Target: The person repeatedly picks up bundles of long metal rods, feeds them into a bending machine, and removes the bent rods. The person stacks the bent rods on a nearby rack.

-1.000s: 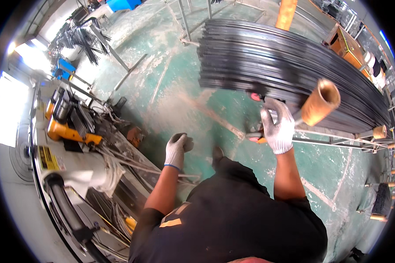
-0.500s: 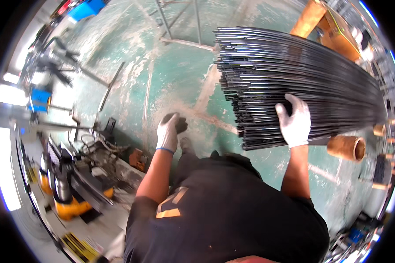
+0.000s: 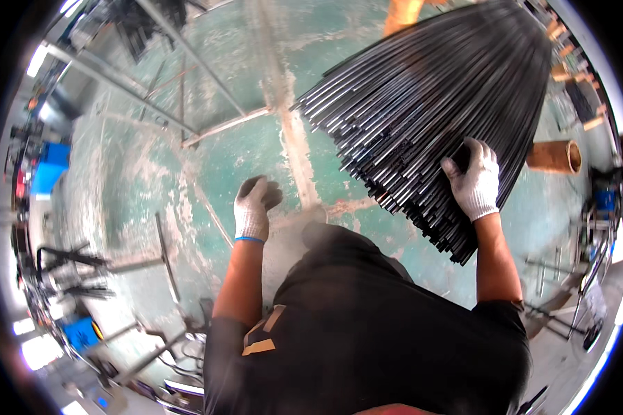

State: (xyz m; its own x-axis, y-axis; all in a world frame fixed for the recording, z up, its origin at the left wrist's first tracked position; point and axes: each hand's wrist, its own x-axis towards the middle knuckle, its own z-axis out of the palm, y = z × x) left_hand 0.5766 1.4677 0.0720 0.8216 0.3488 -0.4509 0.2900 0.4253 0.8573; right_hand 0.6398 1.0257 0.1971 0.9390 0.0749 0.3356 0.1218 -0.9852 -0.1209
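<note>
Right hand (image 3: 474, 181) resting flat on rod ends (image 3: 422, 131), fingers spread, pinching nothing. Left hand (image 3: 254, 207) hanging free, loosely curled. Rods looking stiff, heavy, slippery; gripping few near ends seeming best.

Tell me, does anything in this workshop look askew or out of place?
The stack of thin black rods under the gloved right hand has ragged, uneven ends. The cardboard tube lies on its side beside the stack. The left hand hangs free above the worn green floor.
</note>
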